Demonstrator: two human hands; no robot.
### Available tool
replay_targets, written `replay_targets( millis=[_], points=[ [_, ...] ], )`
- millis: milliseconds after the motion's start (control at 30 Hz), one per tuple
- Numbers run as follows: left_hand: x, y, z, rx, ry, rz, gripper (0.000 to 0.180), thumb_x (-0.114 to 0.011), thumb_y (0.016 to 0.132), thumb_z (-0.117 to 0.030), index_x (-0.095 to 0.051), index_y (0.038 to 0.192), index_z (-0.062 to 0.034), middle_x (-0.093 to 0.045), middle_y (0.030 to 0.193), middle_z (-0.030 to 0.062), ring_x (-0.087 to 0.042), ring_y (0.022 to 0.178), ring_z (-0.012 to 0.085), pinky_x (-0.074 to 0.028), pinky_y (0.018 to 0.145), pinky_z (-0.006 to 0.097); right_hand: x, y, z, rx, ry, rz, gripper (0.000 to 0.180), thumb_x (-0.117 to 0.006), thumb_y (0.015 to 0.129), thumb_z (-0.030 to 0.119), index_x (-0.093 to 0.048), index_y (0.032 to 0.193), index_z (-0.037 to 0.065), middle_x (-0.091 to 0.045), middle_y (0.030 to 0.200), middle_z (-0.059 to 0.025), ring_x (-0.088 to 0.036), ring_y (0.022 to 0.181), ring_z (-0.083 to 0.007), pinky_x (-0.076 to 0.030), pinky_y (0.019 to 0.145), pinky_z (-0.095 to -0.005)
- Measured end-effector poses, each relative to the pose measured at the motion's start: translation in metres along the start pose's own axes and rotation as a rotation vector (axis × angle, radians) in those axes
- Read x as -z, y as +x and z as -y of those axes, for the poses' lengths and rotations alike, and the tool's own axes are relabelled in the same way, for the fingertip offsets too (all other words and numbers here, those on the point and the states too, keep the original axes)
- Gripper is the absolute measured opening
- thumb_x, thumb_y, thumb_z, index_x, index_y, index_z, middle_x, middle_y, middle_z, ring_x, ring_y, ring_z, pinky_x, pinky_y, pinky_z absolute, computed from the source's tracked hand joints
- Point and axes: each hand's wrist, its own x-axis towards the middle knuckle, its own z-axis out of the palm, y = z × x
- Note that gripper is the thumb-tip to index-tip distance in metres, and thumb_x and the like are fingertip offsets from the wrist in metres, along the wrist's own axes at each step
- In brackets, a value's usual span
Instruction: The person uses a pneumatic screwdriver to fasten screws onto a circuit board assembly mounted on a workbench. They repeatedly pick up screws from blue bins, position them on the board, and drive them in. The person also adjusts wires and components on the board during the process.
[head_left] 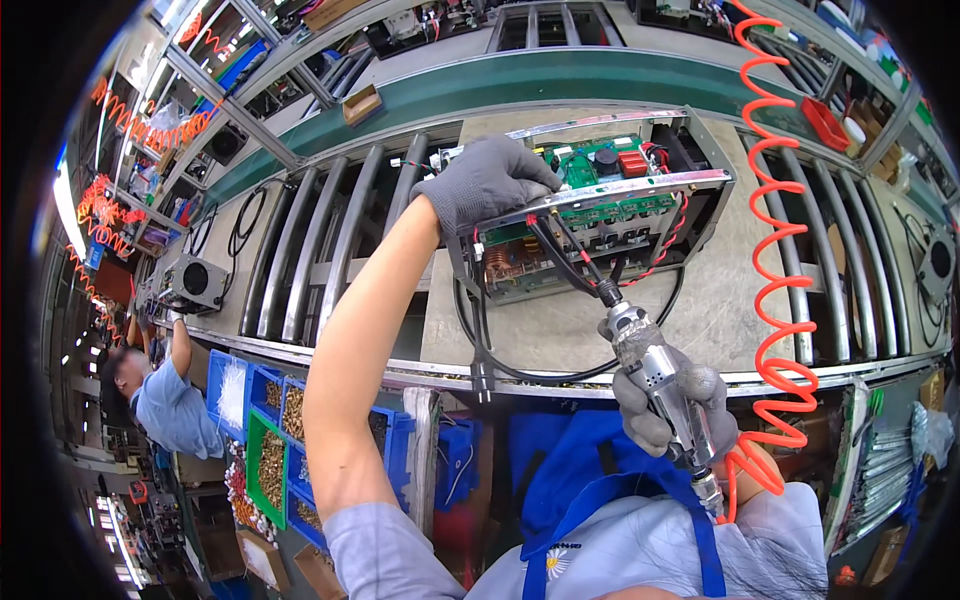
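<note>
An open metal chassis (pixel 650 184) with green circuit boards (pixel 620 212), copper coils and wires stands in front of me. My left hand (pixel 490 182), in a grey glove, is closed over the left end of its upper rail. My right hand (pixel 706 388), also gloved, is wrapped around a silver pneumatic screwdriver (pixel 662 372). The tool tilts up and leftward, its shaft reaching the rail just below my left fingertips. Whether the bit sits in a screw is too small to tell. A black power cord with a plug (pixel 482 376) hangs from the chassis.
An orange coiled air hose (pixel 775 255) hangs at the right. Metal rollers (pixel 345 235) flank the work board (pixel 560 335). Blue bins (pixel 230 395) and a green bin (pixel 268 468) of small parts stand lower left. A co-worker (pixel 175 400) works beside another unit (pixel 195 282) at far left.
</note>
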Motion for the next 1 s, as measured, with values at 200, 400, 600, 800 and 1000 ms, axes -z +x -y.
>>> replay_targets(
  millis=[200,400,600,800,1000],
  points=[
    [-0.002,0.001,0.004,-0.070,0.009,-0.051,0.023,-0.071,0.079,-0.012,-0.075,0.101,-0.0046,-0.072,0.092,0.0130,-0.068,0.087,0.0234,-0.052,0.082,0.034,-0.003,0.001,-0.007,0.042,0.019,-0.009,0.058,-0.063,0.089,0.041,-0.042,0.131,0.007,-0.056,0.098,-0.0119,-0.057,0.063,-0.0158,-0.046,0.048,-0.0300],
    [-0.019,0.020,0.010,-0.056,0.063,-0.033,0.034,-0.072,0.075,-0.035,-0.077,0.101,-0.0124,-0.075,0.092,0.0103,-0.071,0.084,0.0231,-0.055,0.077,0.034,-0.014,-0.015,-0.020,0.122,0.171,-0.196,0.051,-0.065,0.090,0.036,-0.044,0.128,0.010,-0.055,0.093,-0.0107,-0.054,0.064,-0.0173,-0.044,0.050,-0.0301],
    [-0.036,0.045,0.022,-0.087,0.053,-0.021,0.034,-0.066,0.073,-0.035,-0.078,0.099,-0.0177,-0.075,0.097,0.0089,-0.070,0.091,0.0268,-0.054,0.083,0.037,-0.003,-0.009,-0.017,0.144,0.111,-0.120,0.053,-0.065,0.090,0.038,-0.043,0.129,0.010,-0.056,0.094,-0.0103,-0.054,0.063,-0.0171,-0.045,0.051,-0.0306],
    [-0.051,0.055,0.014,0.035,0.204,-0.221,0.040,-0.058,0.081,-0.049,-0.077,0.090,-0.0149,-0.074,0.095,0.0125,-0.069,0.093,0.0297,-0.051,0.085,0.040,0.008,0.006,-0.013,0.130,0.124,-0.081,0.055,-0.065,0.090,0.039,-0.042,0.131,0.010,-0.056,0.095,-0.0100,-0.054,0.063,-0.0169,-0.045,0.051,-0.0310],
    [-0.076,0.103,0.046,0.045,0.157,-0.303,0.055,-0.055,0.085,-0.060,-0.074,0.110,-0.0147,-0.072,0.110,0.0107,-0.066,0.104,0.0290,-0.048,0.091,0.045,0.019,0.027,-0.011,0.041,0.118,-0.025,0.058,-0.064,0.090,0.041,-0.041,0.133,0.010,-0.056,0.096,-0.0097,-0.054,0.063,-0.0167,-0.045,0.051,-0.0315]
  ],
)
